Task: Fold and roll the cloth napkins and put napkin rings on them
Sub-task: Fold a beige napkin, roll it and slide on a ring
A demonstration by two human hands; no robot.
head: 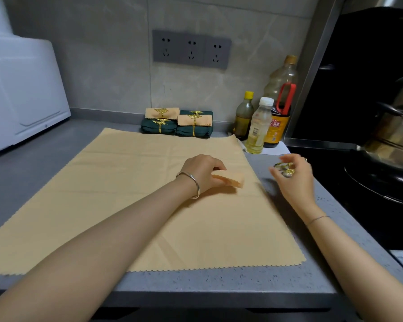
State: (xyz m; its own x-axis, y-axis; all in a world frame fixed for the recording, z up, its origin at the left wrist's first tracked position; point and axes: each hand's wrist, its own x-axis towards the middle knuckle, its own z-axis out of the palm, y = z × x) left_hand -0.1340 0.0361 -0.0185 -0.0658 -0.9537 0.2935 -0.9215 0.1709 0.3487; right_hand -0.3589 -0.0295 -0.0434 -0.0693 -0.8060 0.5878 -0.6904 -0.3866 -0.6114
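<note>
My left hand [201,174] holds a small rolled napkin [230,180] over the big flat cloth [116,201]. My right hand [296,182] pinches a gold ring [285,169] near it, above the counter [289,275]. I think it is ring time. Next I must line the hole up with the roll's end and slide it on. The done napkins [177,123] sit by the wall.

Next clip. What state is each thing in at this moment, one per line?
rolled napkin: rolled, no ring yet.
left hand: grips the rolled napkin.
napkin ring: held, not yet on a napkin.
right hand: pinches the napkin ring.
spread cloth: flat, unfolded.
finished napkins: ringed, stacked by the wall.
bottles: upright, capped.
wall sockets: nothing plugged in.
</note>
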